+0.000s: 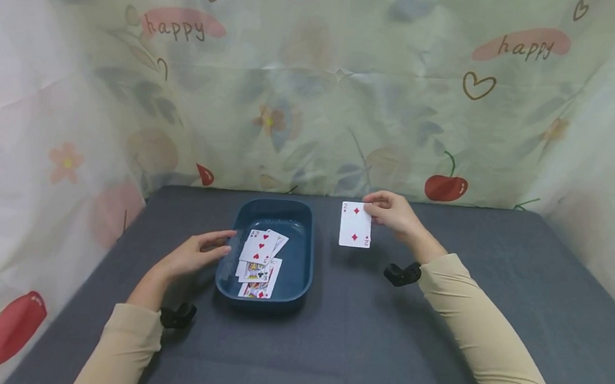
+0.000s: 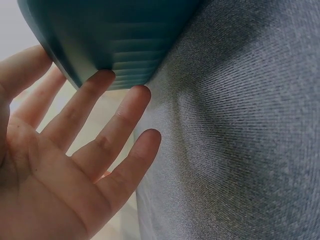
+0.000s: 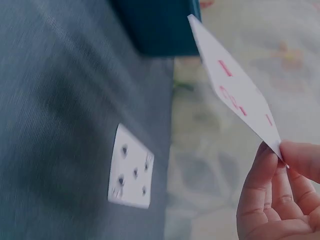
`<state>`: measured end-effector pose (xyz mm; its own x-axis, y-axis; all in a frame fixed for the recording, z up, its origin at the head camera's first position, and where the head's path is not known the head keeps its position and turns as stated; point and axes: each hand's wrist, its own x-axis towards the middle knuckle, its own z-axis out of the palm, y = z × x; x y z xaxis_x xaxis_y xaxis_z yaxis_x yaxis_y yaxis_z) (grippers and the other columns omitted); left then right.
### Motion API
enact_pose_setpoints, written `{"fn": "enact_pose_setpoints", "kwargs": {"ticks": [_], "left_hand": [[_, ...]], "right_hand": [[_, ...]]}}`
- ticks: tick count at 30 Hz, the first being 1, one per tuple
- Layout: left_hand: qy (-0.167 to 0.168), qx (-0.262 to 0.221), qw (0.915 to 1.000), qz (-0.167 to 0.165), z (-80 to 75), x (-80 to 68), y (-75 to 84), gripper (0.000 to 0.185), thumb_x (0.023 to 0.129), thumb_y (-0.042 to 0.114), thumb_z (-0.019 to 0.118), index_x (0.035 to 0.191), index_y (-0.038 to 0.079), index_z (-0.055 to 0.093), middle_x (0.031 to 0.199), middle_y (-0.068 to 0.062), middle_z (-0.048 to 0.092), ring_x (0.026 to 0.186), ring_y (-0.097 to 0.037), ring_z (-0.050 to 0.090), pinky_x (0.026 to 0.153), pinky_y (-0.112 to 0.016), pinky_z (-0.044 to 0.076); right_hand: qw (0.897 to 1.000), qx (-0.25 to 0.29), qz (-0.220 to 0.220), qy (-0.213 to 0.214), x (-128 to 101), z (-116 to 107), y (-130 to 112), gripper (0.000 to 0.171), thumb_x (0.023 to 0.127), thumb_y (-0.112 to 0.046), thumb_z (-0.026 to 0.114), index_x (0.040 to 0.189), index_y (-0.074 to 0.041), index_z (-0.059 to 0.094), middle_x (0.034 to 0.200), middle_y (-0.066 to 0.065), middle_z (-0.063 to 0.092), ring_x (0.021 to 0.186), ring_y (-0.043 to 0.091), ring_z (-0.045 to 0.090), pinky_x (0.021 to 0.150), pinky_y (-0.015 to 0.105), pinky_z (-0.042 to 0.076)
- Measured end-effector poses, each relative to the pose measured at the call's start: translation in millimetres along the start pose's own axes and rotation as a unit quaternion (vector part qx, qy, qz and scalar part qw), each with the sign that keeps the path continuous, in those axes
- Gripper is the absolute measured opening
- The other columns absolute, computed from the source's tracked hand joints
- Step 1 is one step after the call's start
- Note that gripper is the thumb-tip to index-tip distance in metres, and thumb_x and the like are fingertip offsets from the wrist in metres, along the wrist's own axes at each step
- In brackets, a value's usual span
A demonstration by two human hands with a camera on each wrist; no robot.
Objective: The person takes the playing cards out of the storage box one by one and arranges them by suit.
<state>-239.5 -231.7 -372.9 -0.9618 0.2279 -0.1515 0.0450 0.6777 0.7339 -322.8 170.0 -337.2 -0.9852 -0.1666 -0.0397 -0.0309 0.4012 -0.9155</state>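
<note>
Currently, your right grip [image 1: 392,214] pinches the two of diamonds [image 1: 355,225] above the table [image 1: 436,347], your left grip [image 1: 196,255] open, fingers against the blue tray [image 1: 301,276].

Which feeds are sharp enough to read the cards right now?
Head view: evenly lit and sharp, the two of diamonds reads clearly. Right wrist view: dim and blurred, that card's marks smear. Left wrist view: dim, only the tray and the left hand.
</note>
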Motion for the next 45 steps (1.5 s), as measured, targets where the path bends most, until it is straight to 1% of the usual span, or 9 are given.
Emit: {"fn": "enact_pose_setpoints", "kwargs": {"ticks": [8, 13, 15, 21, 23, 26, 29, 35, 45], "left_hand": [[-0.006, -0.006, 1.0000, -0.002, 0.5, 0.0, -1.7, 0.053, 0.095, 0.038, 0.051, 0.143, 0.021, 0.039, 0.150, -0.018, 0.033, 0.136, -0.040, 0.033, 0.105, -0.059, 0.033], [-0.005, -0.010, 0.9999, 0.006, 0.0, -0.4, -1.5, 0.051, 0.095, 0.035, 0.051, 0.142, 0.019, 0.040, 0.150, -0.017, 0.033, 0.136, -0.040, 0.034, 0.105, -0.059, 0.033], [-0.005, -0.012, 0.9999, 0.007, -0.3, -0.7, -1.2, 0.051, 0.095, 0.035, 0.051, 0.142, 0.019, 0.040, 0.150, -0.018, 0.033, 0.135, -0.041, 0.034, 0.105, -0.059, 0.033], [-0.004, -0.009, 0.9999, 0.003, -0.9, -0.5, -1.2, 0.051, 0.095, 0.035, 0.051, 0.142, 0.019, 0.039, 0.149, -0.019, 0.034, 0.135, -0.041, 0.034, 0.105, -0.060, 0.032], [-0.004, -0.009, 1.0000, 0.002, -1.0, -0.5, -1.4, 0.051, 0.095, 0.035, 0.051, 0.142, 0.019, 0.039, 0.149, -0.019, 0.034, 0.135, -0.041, 0.034, 0.105, -0.060, 0.032], [-0.003, -0.008, 1.0000, 0.002, -0.7, -0.3, -1.2, 0.052, 0.095, 0.036, 0.051, 0.142, 0.019, 0.039, 0.149, -0.019, 0.034, 0.135, -0.041, 0.034, 0.105, -0.060, 0.033], [-0.003, -0.009, 1.0000, 0.001, -0.2, -0.1, -1.4, 0.051, 0.095, 0.035, 0.051, 0.142, 0.019, 0.039, 0.148, -0.019, 0.035, 0.135, -0.041, 0.035, 0.105, -0.059, 0.033], [-0.002, -0.013, 0.9999, 0.000, 0.5, 0.1, -2.5, 0.051, 0.095, 0.036, 0.051, 0.142, 0.019, 0.040, 0.149, -0.018, 0.035, 0.135, -0.041, 0.035, 0.105, -0.059, 0.034], [-0.001, -0.013, 0.9999, 0.003, 0.7, 0.5, -2.7, 0.051, 0.095, 0.035, 0.051, 0.142, 0.019, 0.039, 0.149, -0.018, 0.034, 0.135, -0.040, 0.035, 0.105, -0.058, 0.035]], "right_hand": [[0.997, -0.025, 0.043, 0.055, 11.5, -27.1, 33.7, 0.036, 0.097, -0.019, 0.048, 0.125, 0.003, 0.050, 0.124, 0.022, 0.054, 0.098, 0.020, 0.054, 0.095, 0.043, 0.045], [0.994, -0.045, 0.064, 0.073, 18.0, -41.7, 53.5, 0.036, 0.097, -0.016, 0.046, 0.127, 0.004, 0.050, 0.129, 0.025, 0.051, 0.108, 0.027, 0.052, 0.097, 0.044, 0.045], [0.993, -0.056, 0.068, 0.076, 19.2, -46.0, 58.9, 0.037, 0.096, -0.013, 0.046, 0.129, 0.004, 0.050, 0.130, 0.025, 0.051, 0.109, 0.027, 0.051, 0.094, 0.040, 0.047], [0.993, -0.069, 0.068, 0.074, 21.1, -54.4, 68.1, 0.042, 0.091, -0.005, 0.050, 0.131, 0.006, 0.047, 0.125, 0.026, 0.050, 0.095, 0.019, 0.050, 0.071, 0.020, 0.046], [0.993, -0.072, 0.068, 0.069, 21.7, -56.1, 70.7, 0.044, 0.089, -0.003, 0.049, 0.132, 0.007, 0.045, 0.126, 0.026, 0.048, 0.094, 0.019, 0.049, 0.068, 0.018, 0.046], [0.993, -0.074, 0.067, 0.061, 23.4, -58.2, 75.4, 0.046, 0.088, 0.000, 0.046, 0.133, 0.007, 0.042, 0.130, 0.028, 0.046, 0.100, 0.023, 0.048, 0.069, 0.018, 0.045], [0.994, -0.075, 0.066, 0.052, 25.3, -59.4, 80.0, 0.048, 0.087, 0.001, 0.043, 0.134, 0.007, 0.040, 0.135, 0.030, 0.043, 0.110, 0.028, 0.047, 0.076, 0.023, 0.045], [0.993, -0.079, 0.079, 0.050, 28.2, -57.4, 85.1, 0.048, 0.088, 0.003, 0.042, 0.136, 0.004, 0.039, 0.140, 0.031, 0.038, 0.121, 0.035, 0.042, 0.094, 0.040, 0.042], [0.990, -0.100, 0.054, 0.083, 29.6, -46.1, 79.6, 0.042, 0.086, 0.005, 0.046, 0.128, 0.010, 0.046, 0.132, 0.033, 0.045, 0.115, 0.036, 0.046, 0.086, 0.036, 0.045]]}}
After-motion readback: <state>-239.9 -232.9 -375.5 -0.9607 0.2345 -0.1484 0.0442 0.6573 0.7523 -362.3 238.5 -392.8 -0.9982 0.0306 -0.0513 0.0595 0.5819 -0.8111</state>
